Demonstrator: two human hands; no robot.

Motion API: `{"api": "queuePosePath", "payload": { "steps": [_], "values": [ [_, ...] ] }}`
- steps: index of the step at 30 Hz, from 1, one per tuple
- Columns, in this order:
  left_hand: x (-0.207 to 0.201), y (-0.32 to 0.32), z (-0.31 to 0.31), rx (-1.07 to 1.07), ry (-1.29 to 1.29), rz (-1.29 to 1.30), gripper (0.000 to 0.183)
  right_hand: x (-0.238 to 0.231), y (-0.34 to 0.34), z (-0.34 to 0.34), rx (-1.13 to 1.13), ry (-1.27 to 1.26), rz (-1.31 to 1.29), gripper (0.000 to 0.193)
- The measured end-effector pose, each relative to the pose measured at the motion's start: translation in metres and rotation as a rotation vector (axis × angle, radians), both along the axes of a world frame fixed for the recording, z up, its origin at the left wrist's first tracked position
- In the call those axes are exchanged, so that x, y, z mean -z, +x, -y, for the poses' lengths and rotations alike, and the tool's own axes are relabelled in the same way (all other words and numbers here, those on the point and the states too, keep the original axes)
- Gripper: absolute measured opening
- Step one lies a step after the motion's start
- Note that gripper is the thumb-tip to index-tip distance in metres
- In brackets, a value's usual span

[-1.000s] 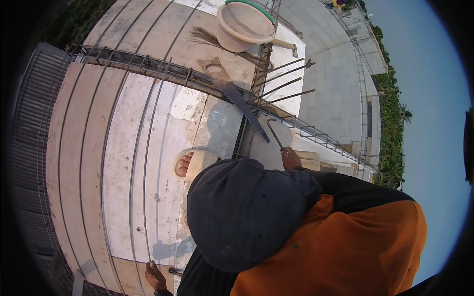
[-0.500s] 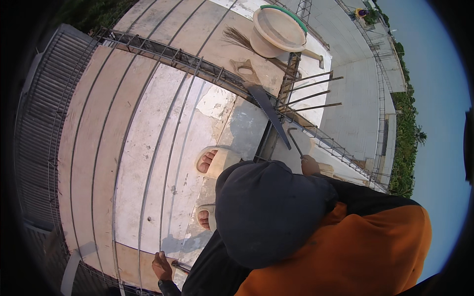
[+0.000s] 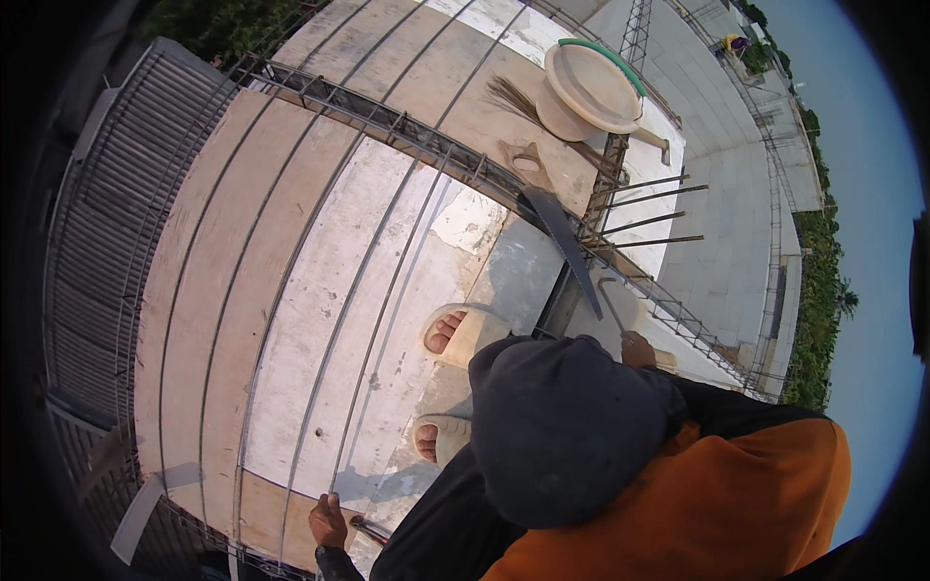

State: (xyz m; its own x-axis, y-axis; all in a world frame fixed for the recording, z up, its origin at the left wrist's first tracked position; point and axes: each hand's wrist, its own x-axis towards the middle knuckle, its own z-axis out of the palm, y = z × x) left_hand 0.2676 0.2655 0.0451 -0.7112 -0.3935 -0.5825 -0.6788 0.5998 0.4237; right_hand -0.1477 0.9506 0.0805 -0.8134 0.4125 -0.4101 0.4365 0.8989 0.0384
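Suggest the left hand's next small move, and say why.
Probably twist the small metal tool in the left hand against the rebar beside it: the hand grips it right at the mesh's edge, while the right hand holds a hooked rod far from it.

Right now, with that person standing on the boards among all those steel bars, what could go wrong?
The feet are in open sandals on boards crossed by thin steel rods; a toe could catch and cause a trip. Bare rebar ends stick out near the right hand, which holds a hooked metal tool; a slip could scrape or jab. The left hand works low near the platform edge, where leaning over may upset balance.
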Motion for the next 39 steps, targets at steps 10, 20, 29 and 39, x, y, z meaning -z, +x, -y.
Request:
{"api": "queuePosePath", "payload": {
  "steps": [10, 20, 29, 39],
  "values": [
    [-0.008, -0.004, 0.000, -0.015, 0.007, 0.094, 0.046, 0.012, -0.021, 0.008, -0.055, 0.060, 0.561, 0.043],
    [-0.023, -0.001, -0.003, -0.007, -0.058, 0.138, 0.041, 0.089, -0.023, -0.036, -0.096, 0.010, 0.684, 0.054],
    [-0.048, -0.006, -0.022, -0.132, 0.045, 0.056, 0.036, 0.108, -0.029, -0.045, -0.298, -0.053, 0.809, 0.049],
    [-0.064, 0.015, -0.030, -0.156, 0.095, 0.101, 0.044, 0.092, -0.035, -0.012, -0.576, 0.171, 1.002, 0.044]
  ]
}}
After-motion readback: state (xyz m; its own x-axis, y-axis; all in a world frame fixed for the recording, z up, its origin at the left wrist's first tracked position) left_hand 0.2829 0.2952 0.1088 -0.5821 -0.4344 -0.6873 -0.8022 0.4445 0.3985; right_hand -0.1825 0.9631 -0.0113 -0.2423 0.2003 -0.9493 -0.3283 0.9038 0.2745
